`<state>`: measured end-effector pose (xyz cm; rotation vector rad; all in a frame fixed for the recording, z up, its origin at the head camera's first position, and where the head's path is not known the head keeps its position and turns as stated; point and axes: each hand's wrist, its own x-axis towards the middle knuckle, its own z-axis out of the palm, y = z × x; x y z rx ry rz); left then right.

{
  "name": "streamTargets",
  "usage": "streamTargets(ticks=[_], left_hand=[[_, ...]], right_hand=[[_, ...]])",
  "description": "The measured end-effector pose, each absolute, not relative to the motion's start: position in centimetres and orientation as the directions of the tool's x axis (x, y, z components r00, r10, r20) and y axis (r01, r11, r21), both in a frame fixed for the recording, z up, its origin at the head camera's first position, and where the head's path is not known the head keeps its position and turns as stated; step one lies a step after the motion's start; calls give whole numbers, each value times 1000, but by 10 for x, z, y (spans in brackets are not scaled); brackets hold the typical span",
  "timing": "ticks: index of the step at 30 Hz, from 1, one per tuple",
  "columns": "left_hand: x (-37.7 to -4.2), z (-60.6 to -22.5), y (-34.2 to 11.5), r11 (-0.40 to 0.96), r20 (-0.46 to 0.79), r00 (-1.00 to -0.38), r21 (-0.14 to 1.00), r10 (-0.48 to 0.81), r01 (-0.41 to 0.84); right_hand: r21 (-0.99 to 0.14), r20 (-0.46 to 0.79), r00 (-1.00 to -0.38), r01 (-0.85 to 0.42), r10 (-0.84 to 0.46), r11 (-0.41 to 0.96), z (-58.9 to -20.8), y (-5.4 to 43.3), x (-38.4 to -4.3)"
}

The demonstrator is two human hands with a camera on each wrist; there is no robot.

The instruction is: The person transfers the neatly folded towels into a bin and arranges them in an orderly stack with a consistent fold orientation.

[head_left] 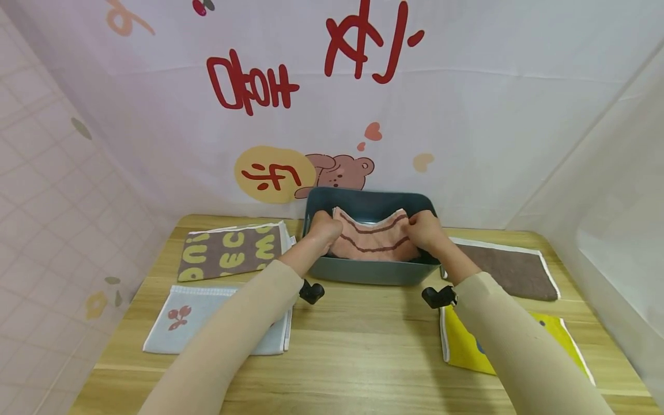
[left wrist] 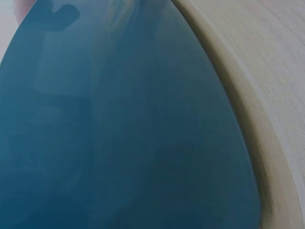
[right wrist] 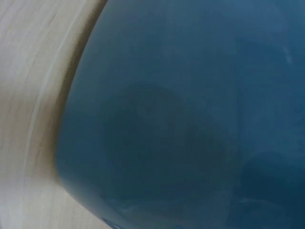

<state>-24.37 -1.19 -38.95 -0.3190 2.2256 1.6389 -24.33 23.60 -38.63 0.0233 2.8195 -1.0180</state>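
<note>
A pink towel (head_left: 369, 241) with dark wavy stripes hangs between my two hands inside a blue-grey bin (head_left: 368, 272), its upper edge sagging in the middle. My left hand (head_left: 325, 229) pinches its left corner, close to the bin's left wall. At the opposite corner, my right hand (head_left: 422, 229) grips the cloth near the right wall. The fingertips of both hands are partly hidden by the towel. Both wrist views are filled by the bin's outer wall (left wrist: 143, 119), with no towel showing there.
Left of the bin lie a brown towel with yellow letters (head_left: 230, 252) and a light blue cherry towel (head_left: 171, 328). At the right are a brown towel with white edging (head_left: 510, 268) and a yellow towel (head_left: 464, 346). A white printed curtain (head_left: 467, 115) stands behind the wooden table (head_left: 353, 357).
</note>
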Motion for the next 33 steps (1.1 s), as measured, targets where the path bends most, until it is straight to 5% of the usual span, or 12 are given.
streamTargets(ticks=[19,33], left_hand=[[-244,-392,-11,210,-386,-922,904,31,-372],[-239,-385,-15,274,-341,-939,909,51,-315]], right_hand=[[-598,-128,-991,40,-47,800,-392,237,-244],[-549,-151,-982,-12,-114,836,-378,232,-235]])
